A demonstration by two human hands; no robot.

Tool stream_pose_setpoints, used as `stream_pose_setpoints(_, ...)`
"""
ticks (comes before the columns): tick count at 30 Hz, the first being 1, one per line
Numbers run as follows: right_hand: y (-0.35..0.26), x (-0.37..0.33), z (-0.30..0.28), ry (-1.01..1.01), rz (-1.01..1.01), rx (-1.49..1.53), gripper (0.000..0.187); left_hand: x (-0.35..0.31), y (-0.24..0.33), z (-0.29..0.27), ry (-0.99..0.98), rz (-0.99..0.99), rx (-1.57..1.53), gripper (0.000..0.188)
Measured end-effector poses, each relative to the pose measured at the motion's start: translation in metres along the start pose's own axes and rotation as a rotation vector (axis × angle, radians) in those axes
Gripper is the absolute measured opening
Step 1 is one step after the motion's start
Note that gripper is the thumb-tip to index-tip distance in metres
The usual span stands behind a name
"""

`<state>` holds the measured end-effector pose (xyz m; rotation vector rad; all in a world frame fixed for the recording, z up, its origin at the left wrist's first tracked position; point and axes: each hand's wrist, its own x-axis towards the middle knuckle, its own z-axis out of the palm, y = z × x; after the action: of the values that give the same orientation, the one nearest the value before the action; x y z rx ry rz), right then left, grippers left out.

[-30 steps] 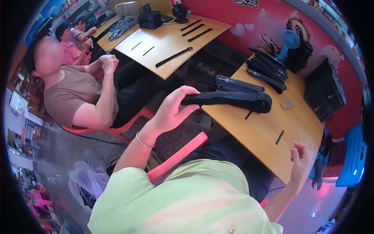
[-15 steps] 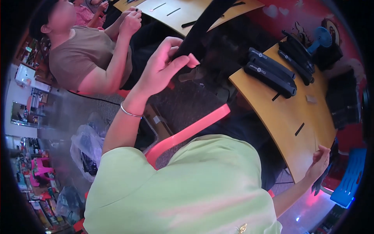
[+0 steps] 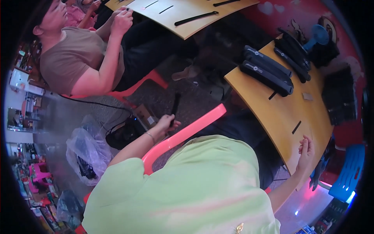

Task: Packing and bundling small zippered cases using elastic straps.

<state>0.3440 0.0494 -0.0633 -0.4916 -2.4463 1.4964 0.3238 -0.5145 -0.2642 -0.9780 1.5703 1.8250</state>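
Observation:
My left hand is low on the left beside the red chair's arm, closed around a slim black strip that points up and away. Over the near end of the right-hand wooden table, my right hand has its fingertips drawn together in a pinch. Whatever lies between them is too small to tell. A short black strip lies on the tabletop just beyond this hand. Farther up the table is another short black strip, near a stack of padded black straps.
More black straps and a blue fan stand at the far right. A person in a brown shirt sits at the left by another table. The red chair arm curves beside me; plastic bags lie left.
My left hand has dropped from high in front of me to beside the chair arm, carrying the black strip. My right hand has risen slightly, its fingers drawing together.

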Motion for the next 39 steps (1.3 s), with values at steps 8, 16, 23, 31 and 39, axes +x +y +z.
stream_pose_setpoints(8,0.078,-0.002,-0.017,0.222,0.134,0.07,0.022,0.037,-0.037,0.027,-0.08,-0.147,-0.21,0.038)
stream_pose_setpoints(16,0.052,-0.001,0.025,0.315,0.04,-0.01,0.018,0.046,-0.028,0.018,0.063,-0.301,-0.35,0.047)
stream_pose_setpoints(23,0.042,-0.012,0.025,0.382,0.018,-0.186,0.018,0.125,-0.062,-0.051,0.08,-0.459,0.018,0.032)
stream_pose_setpoints(31,0.036,-0.002,0.034,0.369,0.025,-0.3,0.017,0.169,-0.099,-0.049,-0.009,-0.439,-0.111,0.031)
stream_pose_setpoints(39,0.023,-0.004,0.039,0.392,0.06,-0.321,0.018,0.061,-0.042,0.018,-0.272,-0.162,0.324,0.029)
